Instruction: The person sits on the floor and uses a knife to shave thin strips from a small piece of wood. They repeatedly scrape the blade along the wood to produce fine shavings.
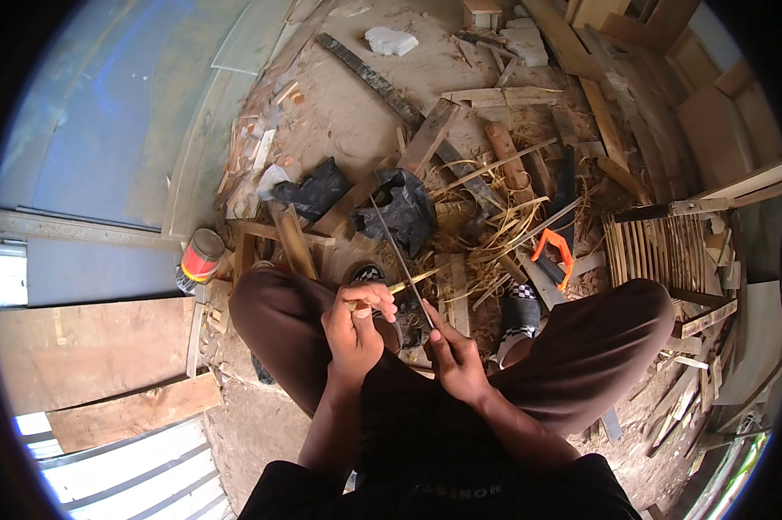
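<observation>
My left hand (353,336) is closed round a thin pale strip of wood or bamboo (417,280), whose pointed end sticks out to the right. In my right hand (458,360) is a long, narrow-bladed knife (396,243), its blade slanting away to the far left. Beside the strip's outer part, the blade crosses in this view; whether the two touch I cannot tell. Fingers cover the knife's handle. Both hands are held between my bent knees, above the littered ground.
Beyond the hands lie black plastic bags (401,211), curled shavings (486,230) and wooden planks (431,134). An orange-handled saw (555,258) rests by my right foot. A slatted wooden piece (659,251) stands at right, a red-and-yellow can (203,254) at left.
</observation>
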A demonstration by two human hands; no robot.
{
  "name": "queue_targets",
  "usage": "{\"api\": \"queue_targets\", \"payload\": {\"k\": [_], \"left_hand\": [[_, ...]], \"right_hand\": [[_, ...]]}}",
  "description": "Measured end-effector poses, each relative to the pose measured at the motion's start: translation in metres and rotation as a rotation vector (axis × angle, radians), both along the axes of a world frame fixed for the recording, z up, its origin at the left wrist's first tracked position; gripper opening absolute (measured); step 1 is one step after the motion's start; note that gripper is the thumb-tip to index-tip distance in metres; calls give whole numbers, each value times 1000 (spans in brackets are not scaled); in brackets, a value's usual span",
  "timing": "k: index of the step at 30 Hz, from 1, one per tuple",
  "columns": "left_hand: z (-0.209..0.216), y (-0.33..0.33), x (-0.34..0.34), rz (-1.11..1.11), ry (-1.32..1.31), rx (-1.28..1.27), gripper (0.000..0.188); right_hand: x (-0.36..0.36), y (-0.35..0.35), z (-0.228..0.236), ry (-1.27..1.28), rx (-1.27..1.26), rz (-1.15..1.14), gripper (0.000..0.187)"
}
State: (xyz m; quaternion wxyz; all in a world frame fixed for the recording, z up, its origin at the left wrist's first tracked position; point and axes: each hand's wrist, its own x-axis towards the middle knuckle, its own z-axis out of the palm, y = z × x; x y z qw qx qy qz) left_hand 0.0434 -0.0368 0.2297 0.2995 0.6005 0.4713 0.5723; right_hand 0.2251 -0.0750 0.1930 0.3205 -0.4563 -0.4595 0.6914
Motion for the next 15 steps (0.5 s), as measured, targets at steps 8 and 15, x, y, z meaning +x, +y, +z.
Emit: {"api": "queue_targets", "payload": {"k": [8, 15], "left_hand": [[2, 1, 3, 39, 56, 17, 27], [-5, 11, 3, 47, 5, 47, 27]], "right_hand": [[3, 6, 27, -104, 299, -109, 45], [13, 8, -20, -69, -8, -162, 47]]}}
